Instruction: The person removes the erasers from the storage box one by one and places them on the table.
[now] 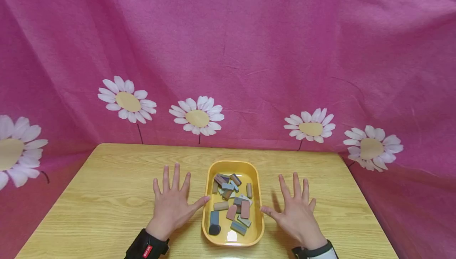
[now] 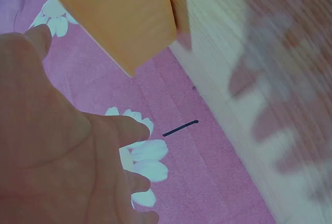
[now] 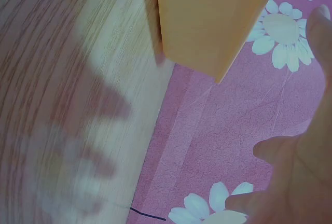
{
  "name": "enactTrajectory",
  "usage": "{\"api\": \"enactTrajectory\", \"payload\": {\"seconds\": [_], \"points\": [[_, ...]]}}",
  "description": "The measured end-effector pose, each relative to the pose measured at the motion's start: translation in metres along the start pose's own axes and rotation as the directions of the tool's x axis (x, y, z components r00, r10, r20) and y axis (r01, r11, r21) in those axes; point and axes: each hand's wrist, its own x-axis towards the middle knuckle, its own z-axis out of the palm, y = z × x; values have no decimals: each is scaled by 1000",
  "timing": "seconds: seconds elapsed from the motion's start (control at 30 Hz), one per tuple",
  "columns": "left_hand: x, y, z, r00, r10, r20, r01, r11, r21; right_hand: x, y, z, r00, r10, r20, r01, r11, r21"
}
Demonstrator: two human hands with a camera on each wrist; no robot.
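On the left, the left hand (image 1: pixel 172 207) lies palm down over the wooden table (image 1: pixel 107 195), fingers straight and spread wide, holding nothing; its thumb tip reaches the left wall of the yellow tray (image 1: pixel 208 211) (whether it actually touches is too close to tell). A black wristband (image 1: pixel 147 247) sits on that wrist.

The tray stands in the middle of the table near the front edge, between the two hands. Inside it lies a loose heap of small blocks (image 1: pixel 231 201) in grey, blue, brown and dull pink, some flat, some leaning on each other.

On the right, the right hand (image 1: pixel 297 211) is likewise flat and fully spread, empty, its thumb pointing at the tray's right wall, just beside it.

Behind the table hangs a pink cloth (image 1: pixel 249 53) printed with white daisies. Both wrist views show the tray's orange-yellow outer wall (image 2: pixel 114 16) (image 3: pixel 207 22) and the hands' blurred shadows on the wood.
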Motion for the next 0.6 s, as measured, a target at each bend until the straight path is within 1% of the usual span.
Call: {"api": "enactTrajectory", "payload": {"seconds": [0.17,0.23,0.3,0.43,0.53,0.6], "points": [[2,-1,1,1000,2,6,-2,1000,3,0,0,0,1000,2,-12,-2,1000,-3],[3,-1,1,1000,7,11,-7,1000,-10,0,0,-1,1000,1,-20,-1,1000,-2],[4,0,2,1000,18,17,-17,999,-39,1,0,-1,1000,-4,-29,4,1000,-3],[5,7,4,999,45,20,-42,990,-137,1,0,-2,997,-40,-67,40,999,6],[6,13,9,998,55,10,-52,983,-175,1,1,-1,993,-65,-103,70,996,50],[8,17,12,998,53,22,-48,979,-198,2,0,0,988,-74,-134,85,993,79]]}}
